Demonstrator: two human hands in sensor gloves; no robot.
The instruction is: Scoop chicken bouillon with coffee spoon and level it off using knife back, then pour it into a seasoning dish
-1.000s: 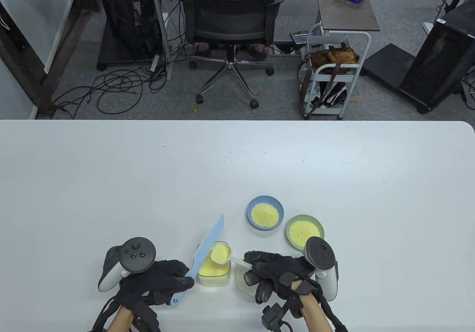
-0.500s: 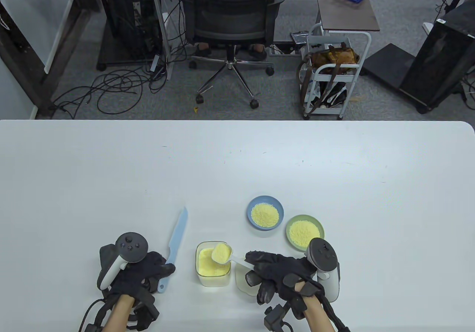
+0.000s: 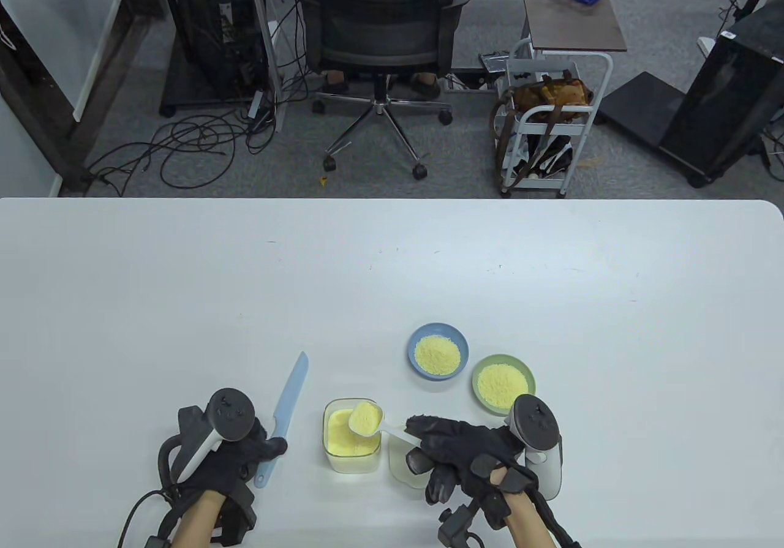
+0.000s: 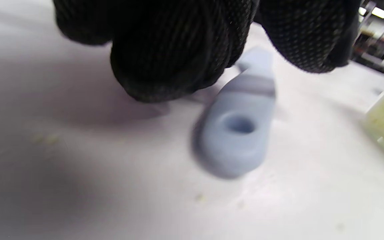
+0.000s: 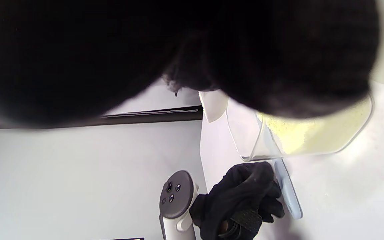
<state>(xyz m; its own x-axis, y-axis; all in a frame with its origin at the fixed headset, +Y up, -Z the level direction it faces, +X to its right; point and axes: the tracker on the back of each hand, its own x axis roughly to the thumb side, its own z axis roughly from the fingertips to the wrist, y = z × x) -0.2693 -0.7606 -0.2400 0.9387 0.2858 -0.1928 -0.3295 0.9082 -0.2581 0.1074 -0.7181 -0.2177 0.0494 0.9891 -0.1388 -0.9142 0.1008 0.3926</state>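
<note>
Over the table, the right hand (image 3: 465, 450) has its black knit fingers curled round the white plastic handle of the coffee spoon (image 3: 375, 422), whose round bowl, heaped with pale yellow granular bouillon (image 3: 364, 418), hangs just beyond the fingertips over the clear square container (image 3: 351, 435) of the same powder. Past the knuckles sit two shallow round dishes, a blue seasoning dish (image 3: 438, 351) and a green dish (image 3: 503, 381), each with a yellow grainy mound. The left hand (image 3: 236, 456) lies at the handle of the pale blue plastic knife (image 3: 283, 416), which lies flat on the white table (image 3: 392, 278), blade pointing away from the fingers.

Left wrist view, blurred: the smooth rounded handle end with its hanging hole lies just below the curled knit fingers (image 4: 165, 56); whether they grip it or merely touch it I cannot tell.

Right wrist view: dark glove fills the top; below it the container's clear wall, and the left hand beside the knife handle.
</note>
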